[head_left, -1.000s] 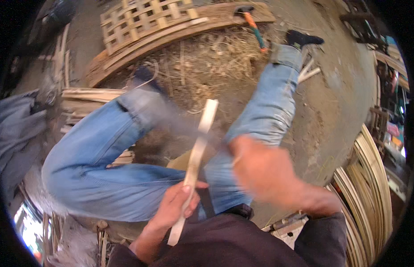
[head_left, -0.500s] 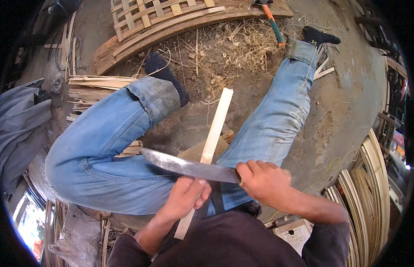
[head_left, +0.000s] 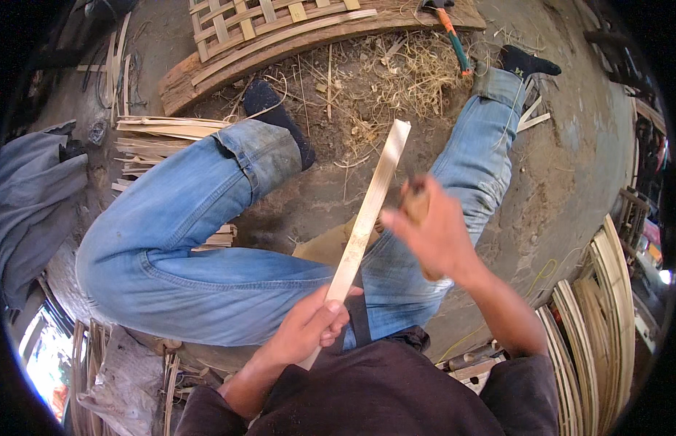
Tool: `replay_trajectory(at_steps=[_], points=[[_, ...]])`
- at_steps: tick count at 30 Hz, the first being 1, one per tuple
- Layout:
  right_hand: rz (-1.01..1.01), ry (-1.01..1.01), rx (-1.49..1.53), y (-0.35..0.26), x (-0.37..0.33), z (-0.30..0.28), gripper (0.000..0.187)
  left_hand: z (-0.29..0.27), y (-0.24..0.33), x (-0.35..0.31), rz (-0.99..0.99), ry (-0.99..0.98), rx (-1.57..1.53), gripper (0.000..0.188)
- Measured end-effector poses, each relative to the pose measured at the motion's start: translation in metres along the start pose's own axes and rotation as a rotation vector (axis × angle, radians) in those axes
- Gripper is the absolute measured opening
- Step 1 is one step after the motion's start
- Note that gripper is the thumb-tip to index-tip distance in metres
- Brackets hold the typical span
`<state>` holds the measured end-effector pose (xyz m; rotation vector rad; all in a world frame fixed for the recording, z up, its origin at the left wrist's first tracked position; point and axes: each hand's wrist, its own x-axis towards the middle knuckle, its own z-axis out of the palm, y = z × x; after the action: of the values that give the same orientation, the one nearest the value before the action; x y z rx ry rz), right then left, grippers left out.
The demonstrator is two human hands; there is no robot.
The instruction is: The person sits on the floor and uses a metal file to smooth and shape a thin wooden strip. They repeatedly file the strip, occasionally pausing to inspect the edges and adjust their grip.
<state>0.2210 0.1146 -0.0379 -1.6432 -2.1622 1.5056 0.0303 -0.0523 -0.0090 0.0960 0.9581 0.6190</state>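
Note:
My left hand (head_left: 310, 325) grips the near end of a long pale bamboo strip (head_left: 372, 200) that points away between my legs in blue jeans. Beside the strip's middle, my right hand (head_left: 434, 231) is blurred by motion and closed on the wooden handle of a knife (head_left: 415, 201); its blade is not discernible.
A woven bamboo lattice (head_left: 243, 22) and a curved plank lie at the top, with dry shavings (head_left: 396, 69) on the dirt floor. A hammer (head_left: 454, 36) lies near my right foot. Cut strips are stacked at the left (head_left: 156, 134), bent strips at the right (head_left: 592, 320). Grey cloth (head_left: 33, 196) lies left.
The right hand has swung forward along the strip from near my body; the long blade seen across the strip half a second ago is now lost in blur. The left hand holds steady.

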Motion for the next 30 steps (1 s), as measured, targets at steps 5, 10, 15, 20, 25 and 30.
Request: replay_trajectory(at_steps=[5, 10, 15, 20, 25, 30], points=[[-0.323, -0.260, -0.672, 0.001, -0.062, -0.010, 0.030, 0.005, -0.001, 0.005, 0.040, 0.102, 0.145, 0.031], [-0.315, -0.224, -0.691, -0.007, -0.075, 0.002, 0.024, 0.003, -0.009, 0.010, 0.073, 0.188, 0.334, 0.029], [-0.261, -0.144, -0.834, 0.016, -0.043, -0.013, 0.020, 0.007, -0.003, 0.005, 0.016, 0.106, 0.098, 0.029], [-0.258, -0.256, -0.735, 0.018, -0.056, -0.016, 0.015, 0.009, -0.008, 0.006, 0.102, 0.058, 0.172, 0.029], [-0.014, -0.086, -0.583, 0.027, -0.045, -0.014, 0.017, 0.014, -0.001, 0.008, 0.041, 0.090, 0.144, 0.029], [-0.179, -0.145, -0.650, 0.028, -0.068, -0.012, 0.019, 0.020, 0.000, -0.003, 0.021, 0.122, 0.172, 0.028]])
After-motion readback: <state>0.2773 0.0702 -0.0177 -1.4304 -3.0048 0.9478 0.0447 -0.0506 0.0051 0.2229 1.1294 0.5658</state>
